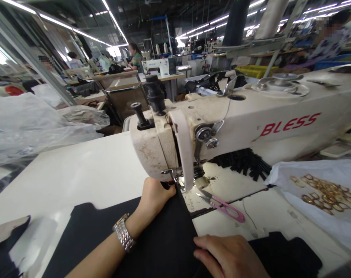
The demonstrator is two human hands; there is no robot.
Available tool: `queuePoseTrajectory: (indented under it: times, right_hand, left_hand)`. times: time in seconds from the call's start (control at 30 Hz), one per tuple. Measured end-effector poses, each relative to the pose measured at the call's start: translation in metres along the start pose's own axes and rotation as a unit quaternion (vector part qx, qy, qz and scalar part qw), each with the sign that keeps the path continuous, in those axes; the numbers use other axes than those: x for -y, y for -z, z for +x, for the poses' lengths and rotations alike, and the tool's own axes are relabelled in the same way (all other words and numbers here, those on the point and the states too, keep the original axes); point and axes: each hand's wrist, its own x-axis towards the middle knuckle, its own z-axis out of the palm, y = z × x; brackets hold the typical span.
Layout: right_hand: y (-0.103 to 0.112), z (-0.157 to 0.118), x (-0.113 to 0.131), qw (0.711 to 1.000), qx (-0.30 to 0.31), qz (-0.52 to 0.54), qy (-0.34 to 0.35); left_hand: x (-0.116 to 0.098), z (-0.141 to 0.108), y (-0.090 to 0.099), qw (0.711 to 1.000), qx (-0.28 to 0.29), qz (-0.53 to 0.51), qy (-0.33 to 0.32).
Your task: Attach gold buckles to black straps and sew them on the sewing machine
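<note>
left grip (pixel 154 199) narrow near sewing machine head (pixel 161 150) at 12 o'clock, fingers hidden (pinch cannot be told); right grip (pixel 227 256) wide, flat on black fabric (pixel 161 243), lying at 6 o'clock, pressed smooth.

The head camera looks from just above and behind the left hand (pixel 155 199) and right hand (pixel 227 256), facing forward and down across the bench (pixel 77 173). Both hands sit near the lower edge, very close. The sewing machine (pixel 221 127) fills the middle just beyond them, and the wide view reaches past it to a far sewing machine (pixel 158 65).
</note>
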Motion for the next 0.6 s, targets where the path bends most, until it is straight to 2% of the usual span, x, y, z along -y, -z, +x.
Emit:
queuePoseTrajectory:
  times: [0.1,0.27,0.47,0.6]
  right_hand:
    - [0.0006,0.0006,0.0041,1.0,0.012,0.005,-0.003]
    - [0.0002,-0.001,0.0075,1.0,-0.015,-0.008,0.019]
    - [-0.0021,-0.0037,0.0029,0.999,0.033,0.024,-0.026]
    - [-0.0005,-0.0013,0.0057,0.998,0.017,0.038,-0.047]
  left_hand:
    - [-0.0012,-0.0013,0.0017,1.0,0.008,0.014,0.015]
    - [-0.0018,-0.0074,0.0016,0.998,0.023,0.018,0.05]
    - [-0.0005,-0.0077,0.0015,0.999,0.019,0.01,0.042]
    - [0.0007,-0.0073,0.0013,0.998,0.015,0.016,0.051]
